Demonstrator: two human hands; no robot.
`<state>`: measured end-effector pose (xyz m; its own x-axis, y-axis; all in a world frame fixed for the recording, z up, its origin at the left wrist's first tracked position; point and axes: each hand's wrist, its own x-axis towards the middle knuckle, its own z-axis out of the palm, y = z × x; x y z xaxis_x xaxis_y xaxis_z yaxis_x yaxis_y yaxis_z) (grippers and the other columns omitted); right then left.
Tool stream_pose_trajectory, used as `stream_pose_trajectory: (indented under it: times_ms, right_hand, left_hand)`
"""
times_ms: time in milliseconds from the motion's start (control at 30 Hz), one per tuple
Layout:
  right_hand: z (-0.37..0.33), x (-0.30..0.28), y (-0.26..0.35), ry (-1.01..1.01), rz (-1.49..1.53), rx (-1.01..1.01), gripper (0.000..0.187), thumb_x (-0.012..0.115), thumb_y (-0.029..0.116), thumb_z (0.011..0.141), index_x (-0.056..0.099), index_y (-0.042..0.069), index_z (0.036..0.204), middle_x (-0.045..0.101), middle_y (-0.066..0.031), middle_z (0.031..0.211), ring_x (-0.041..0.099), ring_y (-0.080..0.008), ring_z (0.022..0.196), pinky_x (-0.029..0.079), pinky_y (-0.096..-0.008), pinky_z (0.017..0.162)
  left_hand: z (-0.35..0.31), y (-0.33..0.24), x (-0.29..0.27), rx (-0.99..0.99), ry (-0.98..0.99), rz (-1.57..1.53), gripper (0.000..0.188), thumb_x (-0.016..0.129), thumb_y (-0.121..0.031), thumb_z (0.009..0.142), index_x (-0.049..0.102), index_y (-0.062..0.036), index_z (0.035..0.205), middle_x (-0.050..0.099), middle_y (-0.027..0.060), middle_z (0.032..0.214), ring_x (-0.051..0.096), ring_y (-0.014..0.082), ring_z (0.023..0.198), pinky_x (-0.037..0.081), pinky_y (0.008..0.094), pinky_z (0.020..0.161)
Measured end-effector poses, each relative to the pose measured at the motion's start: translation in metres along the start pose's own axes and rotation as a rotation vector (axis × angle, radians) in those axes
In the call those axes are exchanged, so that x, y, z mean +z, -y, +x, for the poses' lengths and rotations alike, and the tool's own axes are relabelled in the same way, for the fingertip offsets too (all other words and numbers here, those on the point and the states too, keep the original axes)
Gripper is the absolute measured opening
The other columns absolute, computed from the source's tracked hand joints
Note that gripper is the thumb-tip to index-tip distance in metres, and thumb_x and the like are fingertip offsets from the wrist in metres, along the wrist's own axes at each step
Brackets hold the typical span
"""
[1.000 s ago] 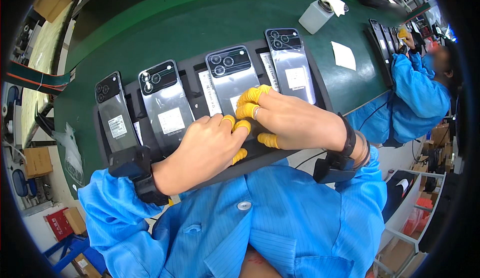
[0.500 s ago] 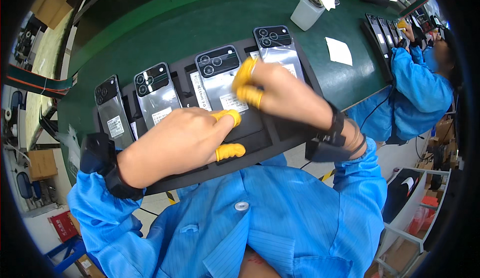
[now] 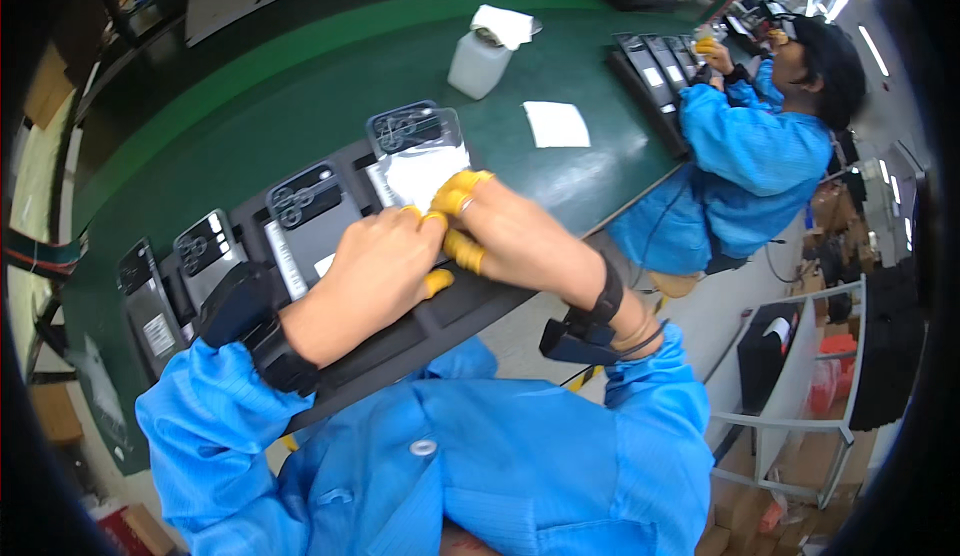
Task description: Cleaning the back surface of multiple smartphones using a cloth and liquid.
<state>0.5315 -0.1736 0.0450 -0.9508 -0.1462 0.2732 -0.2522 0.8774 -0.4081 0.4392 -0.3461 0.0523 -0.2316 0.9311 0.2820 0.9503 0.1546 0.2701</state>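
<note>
A black tray [image 3: 447, 322] holds several phones lying camera side up in a row. The rightmost phone [image 3: 384, 118] has a clear film [image 3: 425, 168] over it, glaring white and sitting askew, its upper corner beyond the camera block. My left hand [image 3: 372, 261], with yellow finger cots, pinches at the film's lower end. Meeting it there, my right hand [image 3: 515, 241] is closed, also in yellow cots. The fingers hide that end of the phone. To the left lie a grey phone [image 3: 312, 204], a second phone [image 3: 207, 246] and a third phone [image 3: 150, 296] with a white label.
Beyond the tray on the green table [image 3: 330, 86] stand a translucent bottle [image 3: 480, 64] with a white wipe on top and a white paper sheet [image 3: 556, 124]. At the right, a co-worker [image 3: 745, 146] in blue handles phones in another tray [image 3: 645, 91].
Both hands have gone from the third phone to the rightmost one and come together. Its film now sits skewed. The view has swung right, so the tray appears farther left.
</note>
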Motion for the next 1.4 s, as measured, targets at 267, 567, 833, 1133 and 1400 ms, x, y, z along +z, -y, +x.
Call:
stream_pose_trajectory:
  times_ms: [267, 567, 833, 1133, 1400]
  right_hand:
    - [-0.003, -0.019, 0.005, 0.169, 0.066, 0.009, 0.06, 0.077, 0.014, 0.068, 0.052, -0.002, 0.12, 0.049, -0.0173, 0.126, 0.047, -0.0361, 0.114, 0.042, -0.04, 0.098]
    - [0.016, -0.008, -0.03, -0.159, 0.4, 0.026, 0.011, 0.066, 0.006, 0.074, 0.063, 0.002, 0.084, 0.061, -0.0159, 0.084, 0.061, -0.0326, 0.081, 0.05, -0.0378, 0.074]
    - [0.071, -0.096, 0.013, -0.792, 0.466, -0.144, 0.021, 0.064, 0.01, 0.089, 0.061, -0.003, 0.105, 0.067, -0.01, 0.097, 0.065, -0.017, 0.085, 0.051, -0.028, 0.077]
    - [0.135, 0.045, 0.115, -0.5, -0.121, -0.594, 0.027, 0.072, -0.002, 0.062, 0.059, 0.003, 0.085, 0.061, -0.0102, 0.088, 0.061, -0.029, 0.075, 0.053, -0.0349, 0.06]
    - [0.109, 0.082, 0.14, 0.133, 0.097, -0.615, 0.036, 0.07, 0.016, 0.068, 0.059, -0.004, 0.095, 0.057, -0.0151, 0.093, 0.057, -0.0306, 0.086, 0.052, -0.0369, 0.068]
  left_hand:
    - [0.006, 0.008, -0.015, 0.085, 0.114, -0.012, 0.018, 0.064, -0.005, 0.07, 0.053, -0.0006, 0.083, 0.059, 0.0158, 0.071, 0.061, 0.034, 0.069, 0.049, 0.0436, 0.06]
    - [-0.005, -0.004, -0.022, 0.043, 0.176, -0.14, 0.03, 0.062, -0.025, 0.087, 0.051, 0.0003, 0.098, 0.062, 0.0191, 0.078, 0.061, 0.0379, 0.07, 0.049, 0.0457, 0.06]
    - [-0.042, 0.03, -0.087, -0.099, 0.078, -0.041, 0.023, 0.061, -0.023, 0.087, 0.058, -0.0027, 0.097, 0.063, 0.0173, 0.083, 0.061, 0.0365, 0.079, 0.049, 0.0444, 0.067]
    - [-0.161, 0.03, -0.093, -0.311, 0.238, 0.44, 0.03, 0.066, -0.026, 0.074, 0.052, -0.0014, 0.085, 0.058, 0.012, 0.074, 0.061, 0.0284, 0.071, 0.048, 0.0388, 0.061]
    - [-0.192, 0.019, -0.098, -0.259, 0.206, 0.319, 0.015, 0.061, -0.01, 0.074, 0.052, -0.0008, 0.081, 0.055, 0.01, 0.076, 0.059, 0.0255, 0.08, 0.051, 0.0341, 0.063]
